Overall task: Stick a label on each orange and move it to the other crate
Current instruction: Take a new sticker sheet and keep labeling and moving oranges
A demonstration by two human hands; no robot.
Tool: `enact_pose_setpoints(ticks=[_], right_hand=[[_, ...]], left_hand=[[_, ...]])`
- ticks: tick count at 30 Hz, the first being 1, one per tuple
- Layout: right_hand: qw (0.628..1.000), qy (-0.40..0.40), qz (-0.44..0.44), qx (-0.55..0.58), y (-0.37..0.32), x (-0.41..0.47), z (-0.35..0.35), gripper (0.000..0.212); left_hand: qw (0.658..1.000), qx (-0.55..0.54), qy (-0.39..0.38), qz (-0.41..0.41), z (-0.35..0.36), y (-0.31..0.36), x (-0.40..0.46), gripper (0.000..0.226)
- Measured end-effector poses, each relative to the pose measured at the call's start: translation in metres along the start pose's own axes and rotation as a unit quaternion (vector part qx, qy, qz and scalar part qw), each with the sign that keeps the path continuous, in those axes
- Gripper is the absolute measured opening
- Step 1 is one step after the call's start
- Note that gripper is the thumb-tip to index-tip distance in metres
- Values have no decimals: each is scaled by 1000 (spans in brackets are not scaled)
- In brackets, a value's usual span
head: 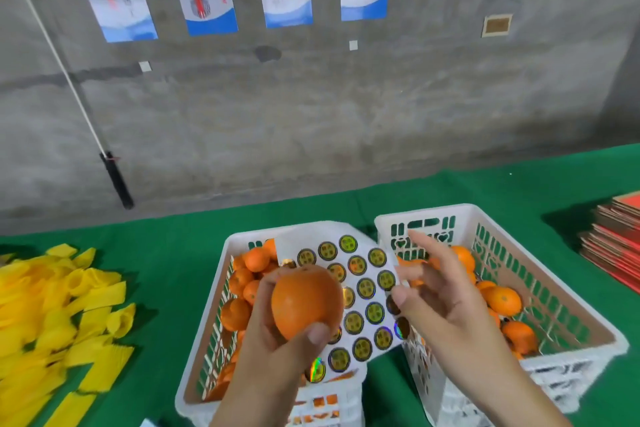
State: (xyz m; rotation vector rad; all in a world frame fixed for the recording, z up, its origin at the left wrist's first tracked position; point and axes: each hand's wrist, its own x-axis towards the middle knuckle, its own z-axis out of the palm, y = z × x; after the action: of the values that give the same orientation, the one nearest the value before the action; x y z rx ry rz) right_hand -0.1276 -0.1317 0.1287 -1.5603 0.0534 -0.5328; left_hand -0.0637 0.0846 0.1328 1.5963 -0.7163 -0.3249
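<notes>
My left hand grips one orange above the left white crate, which holds several oranges. A white sheet of round labels lies across that crate's top, behind the held orange. My right hand hovers over the sheet's right edge, fingers spread and blurred, thumb tip at a label on the edge. Whether it pinches a label is unclear. The right white crate holds several oranges too.
A heap of yellow foam fruit sleeves lies on the green tablecloth at the left. A stack of red cardboard sheets sits at the right edge. A grey wall with posters stands behind the table.
</notes>
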Motion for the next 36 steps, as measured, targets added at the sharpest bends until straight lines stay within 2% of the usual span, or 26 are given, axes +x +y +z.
enact_pose_setpoints(ticks=[1,2,3,6,10,17,23,30,33,36], right_hand=[[1000,-6,-20,-19,-7,-5,-5,59],[998,-14,-40,-44,-14,-9,-10,61],[995,-21,-61,-71,-21,-12,-14,59],[984,-28,-110,-137,-36,-17,-26,56],[971,-23,-146,-188,-45,-19,-36,51],[964,4,-199,-178,-45,-26,-48,25],[949,29,-237,-205,-41,-28,-51,33],[907,113,-332,-233,-15,-15,-52,40],[890,140,-362,-239,-7,-11,-55,34],[869,192,-373,-263,-7,-12,-58,15]], left_hand=[[998,-36,50,23,6,1,2,68],[997,-54,61,15,7,-4,2,89],[997,-56,46,37,10,2,-6,93],[994,-77,28,67,30,24,-6,83],[995,-46,21,82,48,32,-11,80],[996,1,38,87,65,33,-20,88],[996,-23,45,69,72,39,-21,88],[995,-64,71,37,85,49,-13,84],[995,-58,82,26,92,50,-8,84],[995,-41,94,19,96,50,-6,83]])
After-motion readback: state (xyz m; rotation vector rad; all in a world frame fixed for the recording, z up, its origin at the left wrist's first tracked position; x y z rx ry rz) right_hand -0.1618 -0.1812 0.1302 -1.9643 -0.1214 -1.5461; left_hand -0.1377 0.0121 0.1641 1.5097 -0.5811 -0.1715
